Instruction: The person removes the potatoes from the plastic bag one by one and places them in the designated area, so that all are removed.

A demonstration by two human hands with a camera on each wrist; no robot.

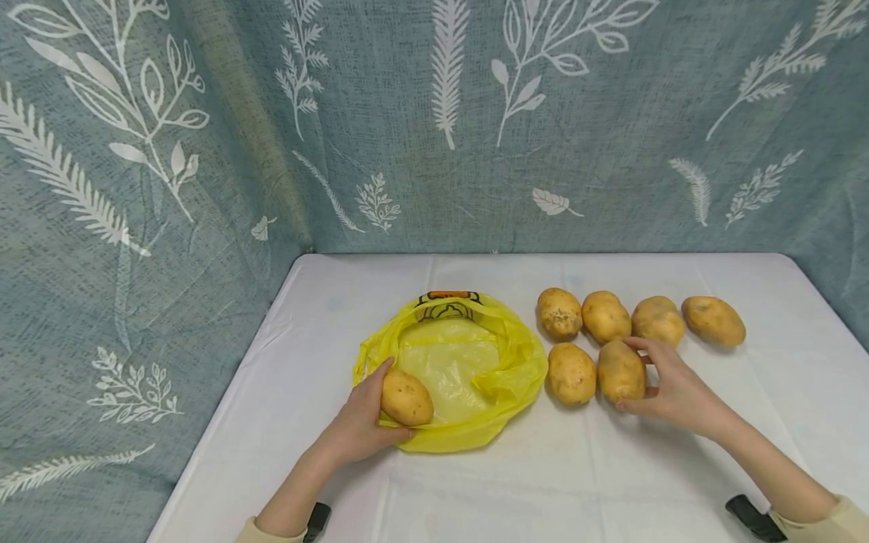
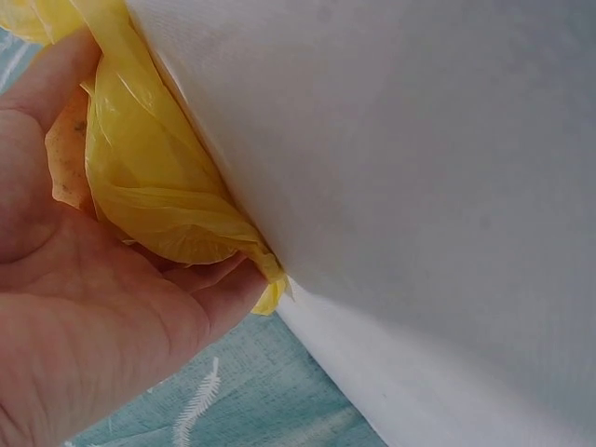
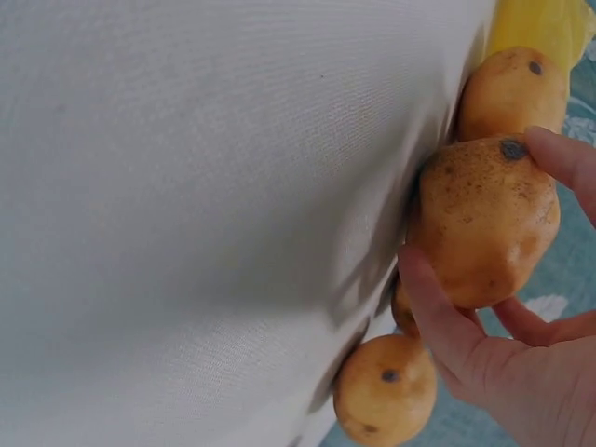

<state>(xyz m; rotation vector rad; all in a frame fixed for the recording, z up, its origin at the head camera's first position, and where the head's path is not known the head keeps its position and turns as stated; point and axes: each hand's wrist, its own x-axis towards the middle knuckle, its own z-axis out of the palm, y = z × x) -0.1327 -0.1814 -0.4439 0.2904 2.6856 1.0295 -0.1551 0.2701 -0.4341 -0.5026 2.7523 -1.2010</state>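
A yellow plastic bag (image 1: pixel 451 377) lies spread on the table with its mouth facing up. At its left rim my left hand (image 1: pixel 366 415) holds a potato (image 1: pixel 407 398). In the left wrist view yellow film (image 2: pixel 154 149) lies against the fingers, and part of that potato (image 2: pixel 70 154) shows behind it. To the right of the bag my right hand (image 1: pixel 672 388) grips another potato (image 1: pixel 621 371), fingers on its far side and thumb on its near side. This potato (image 3: pixel 484 219) has a dark spot near one end. Beside it stands one more potato (image 1: pixel 572 375), close to the bag.
Behind these, a row of potatoes runs rightward: a speckled potato (image 1: pixel 560 314), a second (image 1: pixel 606 317), a third (image 1: pixel 658 320) partly behind my right fingers, and a longer potato (image 1: pixel 713 321). A white cloth (image 1: pixel 489 498) covers the table; a patterned blue-green curtain (image 1: pixel 394 166) hangs behind.
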